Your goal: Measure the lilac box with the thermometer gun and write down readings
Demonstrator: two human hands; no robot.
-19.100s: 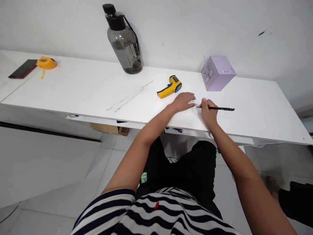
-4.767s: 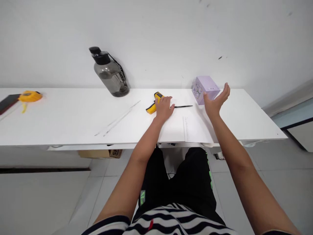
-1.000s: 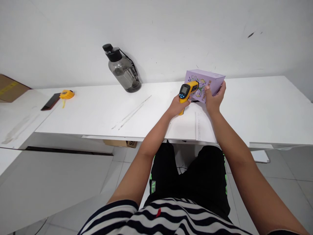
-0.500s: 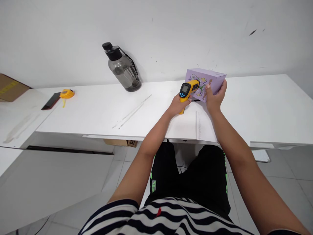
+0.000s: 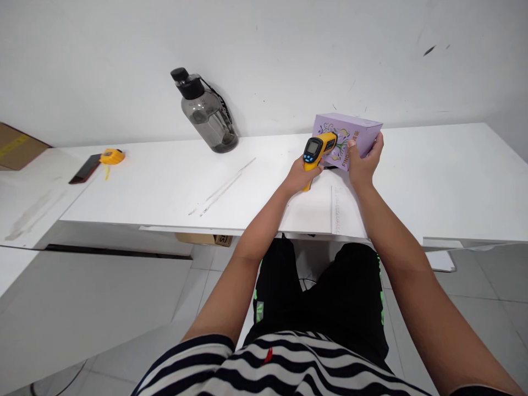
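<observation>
My left hand (image 5: 302, 177) is closed around the handle of a yellow and black infrared thermometer (image 5: 319, 149), its small screen facing up toward me. The thermometer's front end overlaps the printed face of a purple box (image 5: 367, 140); I cannot tell whether they touch. My right hand (image 5: 363, 163) grips that box at its right side, thumb on the near face and fingers round the far side. The box is tilted on the white table (image 5: 445, 181), near the wall. A thin dark object shows under its lower edge, mostly hidden.
A grey water bottle (image 5: 209, 120) with a black cap stands by the wall. Farther left lie a yellow tape measure (image 5: 112, 157) and a dark phone-like slab (image 5: 86, 169). A cardboard box (image 5: 20, 148) sits at the far left. White paper (image 5: 307, 212) lies before my hands.
The view has shifted very slightly. Both hands keep their holds on the thermometer and the purple box, with no clear movement.
</observation>
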